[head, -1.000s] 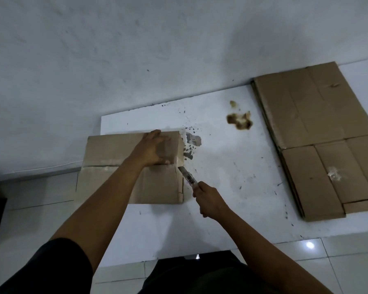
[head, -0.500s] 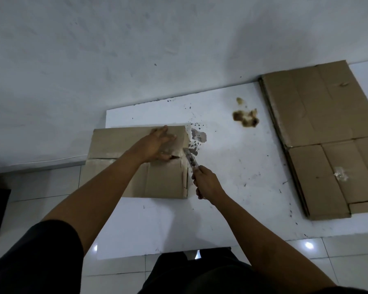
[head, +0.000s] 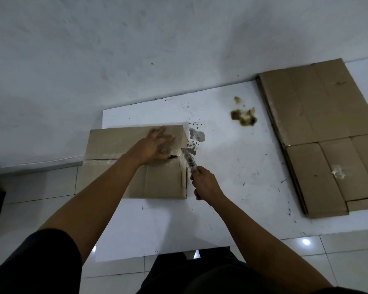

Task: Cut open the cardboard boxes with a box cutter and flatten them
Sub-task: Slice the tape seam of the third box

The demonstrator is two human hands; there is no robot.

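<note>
No readable text anywhere here, tbh. The cardboard box (head: pixel 136 162) and the flattened cardboard (head: pixel 323 128) show plain brown faces, no print, labels, brand marks or numbers on them.

White board (head: pixel 232 187) on floor: cardboard box (head: pixel 119 141) left, flattened cardboard (head: pixel 319 124) right, brown stain (head: pixel 243 117) between

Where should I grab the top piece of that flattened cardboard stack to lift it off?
Probably the near short edge of the flattened cardboard stack, coming from the person's side: the sheets lie flat on the white board, so only the edges offer purchase, and that one is nearest.
</note>
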